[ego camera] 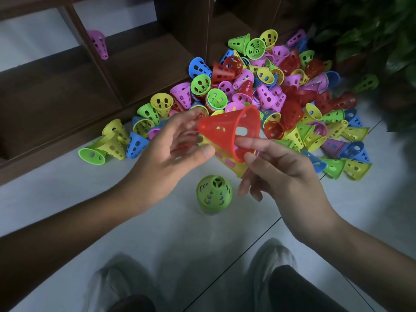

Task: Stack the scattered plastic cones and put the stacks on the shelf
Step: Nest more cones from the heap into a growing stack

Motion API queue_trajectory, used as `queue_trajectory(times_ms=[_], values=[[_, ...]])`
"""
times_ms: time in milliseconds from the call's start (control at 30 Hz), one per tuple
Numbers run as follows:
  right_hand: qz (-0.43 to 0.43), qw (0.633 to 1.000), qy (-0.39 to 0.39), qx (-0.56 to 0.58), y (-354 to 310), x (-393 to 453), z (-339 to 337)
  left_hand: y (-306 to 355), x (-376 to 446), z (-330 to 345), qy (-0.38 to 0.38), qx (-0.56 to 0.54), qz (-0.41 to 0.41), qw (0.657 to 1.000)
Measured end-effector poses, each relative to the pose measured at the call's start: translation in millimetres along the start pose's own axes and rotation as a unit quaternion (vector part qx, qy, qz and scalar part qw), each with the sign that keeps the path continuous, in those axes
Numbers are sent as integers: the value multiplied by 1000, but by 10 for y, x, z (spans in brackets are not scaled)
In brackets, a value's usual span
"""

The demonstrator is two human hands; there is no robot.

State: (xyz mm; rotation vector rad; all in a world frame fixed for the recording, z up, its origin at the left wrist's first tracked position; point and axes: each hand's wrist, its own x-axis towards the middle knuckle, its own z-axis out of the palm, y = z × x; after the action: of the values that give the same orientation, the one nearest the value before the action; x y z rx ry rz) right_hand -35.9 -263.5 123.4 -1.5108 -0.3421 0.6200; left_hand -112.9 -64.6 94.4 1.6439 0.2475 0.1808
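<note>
My right hand (276,167) pinches the wide rim of a red cone (227,129) between thumb and forefinger. The cone lies sideways, tip to the left, over a yellow cone (229,164) in the same hand. My left hand (171,152) is beside the red cone's narrow end with its fingers spread, holding nothing. Behind both hands a big pile of loose cones (258,91) in green, yellow, blue, pink and red covers the floor. A green stack (213,194) stands upright on the floor below my hands. A pink stack (99,43) stands on the dark wooden shelf (139,64).
The shelf's low compartments open at the left and back. A leafy plant (371,37) stands at the right behind the pile. The person's two shoes (272,260) rest on the pale tiled floor at the bottom of the view.
</note>
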Motion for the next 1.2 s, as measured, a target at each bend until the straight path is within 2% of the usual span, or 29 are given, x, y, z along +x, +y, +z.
queue_trajectory(times_ms=[100,233,400,600,733,833,933,1033,1200], values=[[5,999,-43,1,-29,-11,26,87,16,0,-28,-35,13,999],[22,997,-70,10,-36,8,-7,94,1,-62,-53,-14,2,998],[33,996,-86,21,-25,16,-21,131,9,-67,-44,-17,1,999],[21,998,-39,36,-14,43,-7,135,17,-44,43,-85,3,995],[14,999,17,32,8,92,-99,164,30,-134,114,-77,28,990],[20,996,75,35,30,156,-222,218,40,-198,134,-61,37,988],[28,991,126,45,20,216,-337,260,14,-203,120,-26,31,992],[31,984,163,65,-16,267,-452,274,-35,-203,58,11,5,998],[27,980,186,67,-67,299,-554,257,-115,-108,-23,186,-18,982]])
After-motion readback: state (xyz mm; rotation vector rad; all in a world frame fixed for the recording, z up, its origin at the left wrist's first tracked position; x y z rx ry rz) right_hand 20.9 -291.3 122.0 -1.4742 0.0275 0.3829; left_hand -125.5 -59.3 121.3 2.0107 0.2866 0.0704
